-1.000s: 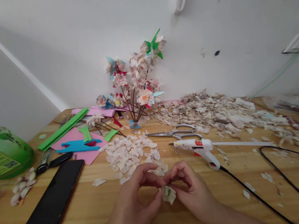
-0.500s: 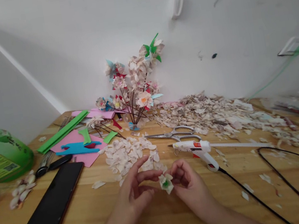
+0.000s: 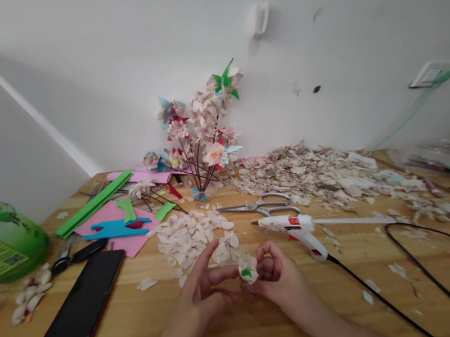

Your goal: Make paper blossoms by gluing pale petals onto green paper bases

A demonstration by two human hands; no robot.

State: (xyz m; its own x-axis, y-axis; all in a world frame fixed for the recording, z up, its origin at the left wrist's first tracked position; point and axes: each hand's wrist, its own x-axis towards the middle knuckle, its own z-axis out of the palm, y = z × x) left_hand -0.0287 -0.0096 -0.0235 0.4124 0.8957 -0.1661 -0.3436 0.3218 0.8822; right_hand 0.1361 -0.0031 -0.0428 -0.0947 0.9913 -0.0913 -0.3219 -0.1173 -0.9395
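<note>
A small craft flower (image 3: 248, 269) with whitish petals and a green centre is pinched between the thumb and fingers of my right hand (image 3: 276, 274). Its centre faces up toward me. On the other side, my left hand (image 3: 207, 285) has its fingers apart, one fingertip at the edge of the petals. Just beyond both hands lies a heap of loose pale petals (image 3: 188, 234). To the right, a white hot glue gun (image 3: 287, 223) rests on its side with a glue stick in its back. Scissors (image 3: 259, 206) lie behind it, handles to the right.
A vase of finished flowers (image 3: 203, 192) stands against the wall. Dry scraps (image 3: 302, 167) spread along the back right. Leftward are a black phone (image 3: 75, 317), a green bottle (image 3: 1, 238), coloured paper (image 3: 117, 228) and shells (image 3: 31, 295). The gun's black cord (image 3: 377, 292) runs rightward.
The flower has turned in my right hand, showing its petals more from the side. My left fingers have shifted slightly against it. The whole view has moved a little.
</note>
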